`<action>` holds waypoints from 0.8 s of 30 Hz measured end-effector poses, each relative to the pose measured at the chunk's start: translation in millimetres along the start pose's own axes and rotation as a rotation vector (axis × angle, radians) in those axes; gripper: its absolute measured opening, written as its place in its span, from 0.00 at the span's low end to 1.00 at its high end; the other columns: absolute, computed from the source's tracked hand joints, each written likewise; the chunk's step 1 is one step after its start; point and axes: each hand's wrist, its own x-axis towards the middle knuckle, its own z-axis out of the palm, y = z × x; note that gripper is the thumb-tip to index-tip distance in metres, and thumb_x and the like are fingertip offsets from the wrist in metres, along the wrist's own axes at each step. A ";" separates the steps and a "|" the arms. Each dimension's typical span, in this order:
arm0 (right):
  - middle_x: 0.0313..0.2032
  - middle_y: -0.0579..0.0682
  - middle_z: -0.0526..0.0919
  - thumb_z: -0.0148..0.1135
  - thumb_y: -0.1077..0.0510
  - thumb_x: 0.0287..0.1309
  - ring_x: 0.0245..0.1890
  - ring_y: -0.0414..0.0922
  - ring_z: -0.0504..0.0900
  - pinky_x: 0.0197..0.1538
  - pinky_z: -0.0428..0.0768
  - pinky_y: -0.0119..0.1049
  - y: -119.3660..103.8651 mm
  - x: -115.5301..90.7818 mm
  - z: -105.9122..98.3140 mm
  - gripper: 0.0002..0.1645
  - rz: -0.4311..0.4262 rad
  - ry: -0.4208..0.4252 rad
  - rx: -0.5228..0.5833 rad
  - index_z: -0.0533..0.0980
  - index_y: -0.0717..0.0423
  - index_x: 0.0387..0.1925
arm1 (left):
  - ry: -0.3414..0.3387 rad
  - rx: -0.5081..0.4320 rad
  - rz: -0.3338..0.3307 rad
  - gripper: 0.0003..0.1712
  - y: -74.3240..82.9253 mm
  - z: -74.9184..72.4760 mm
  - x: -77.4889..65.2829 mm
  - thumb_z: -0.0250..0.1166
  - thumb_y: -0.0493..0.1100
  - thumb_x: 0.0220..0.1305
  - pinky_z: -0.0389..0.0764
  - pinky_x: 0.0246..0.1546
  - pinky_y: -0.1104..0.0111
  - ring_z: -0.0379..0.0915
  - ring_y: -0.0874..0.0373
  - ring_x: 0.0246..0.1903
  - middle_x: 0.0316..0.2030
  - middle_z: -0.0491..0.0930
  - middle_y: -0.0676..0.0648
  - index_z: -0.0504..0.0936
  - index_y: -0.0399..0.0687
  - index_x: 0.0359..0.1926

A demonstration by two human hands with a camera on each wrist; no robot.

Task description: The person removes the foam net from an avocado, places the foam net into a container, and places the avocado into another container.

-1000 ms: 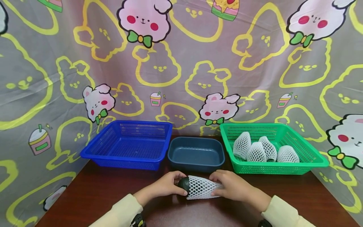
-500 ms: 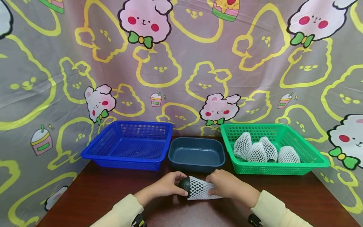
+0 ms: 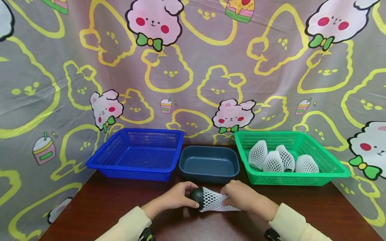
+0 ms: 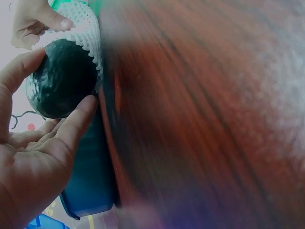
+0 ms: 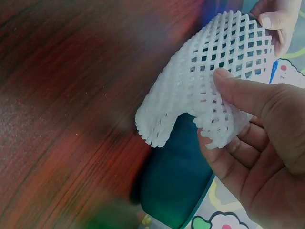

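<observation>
Holding four white nets, a green basket stands beyond left hand gripping fruit, right hand netting.

The right hand, at right, pinches a white foam net between thumb and fingers; the net slants from upper right to centre, its near edge parting into two flaps. The left hand shows at upper right. Reddish-brown tabletop fills the left; a teal container sits bottom centre, patterned cloth lower right.
</observation>
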 end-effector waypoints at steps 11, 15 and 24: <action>0.16 0.32 0.69 0.74 0.58 0.49 0.18 0.31 0.65 0.21 0.66 0.29 8.8 -10.3 -6.7 0.12 0.025 0.054 -0.005 0.77 0.46 0.20 | 0.019 -0.043 0.004 0.31 0.7 -9.5 -4.4 0.76 0.38 0.46 0.77 0.49 0.65 0.77 0.56 0.46 0.44 0.80 0.45 0.76 0.31 0.52; 0.17 0.32 0.71 0.73 0.59 0.51 0.18 0.31 0.66 0.23 0.69 0.29 9.3 -15.1 -13.7 0.11 0.044 0.064 0.031 0.77 0.47 0.20 | 0.018 -0.053 0.003 0.31 -0.3 -12.1 -6.4 0.76 0.38 0.47 0.77 0.48 0.66 0.78 0.55 0.45 0.44 0.80 0.45 0.75 0.31 0.52; 0.15 0.34 0.68 0.73 0.60 0.50 0.18 0.32 0.63 0.22 0.67 0.29 6.8 -19.3 -29.8 0.13 0.107 0.098 0.009 0.75 0.47 0.19 | 0.035 -0.066 -0.022 0.33 2.9 -21.6 -10.7 0.76 0.37 0.48 0.79 0.46 0.65 0.78 0.52 0.46 0.46 0.79 0.44 0.74 0.31 0.54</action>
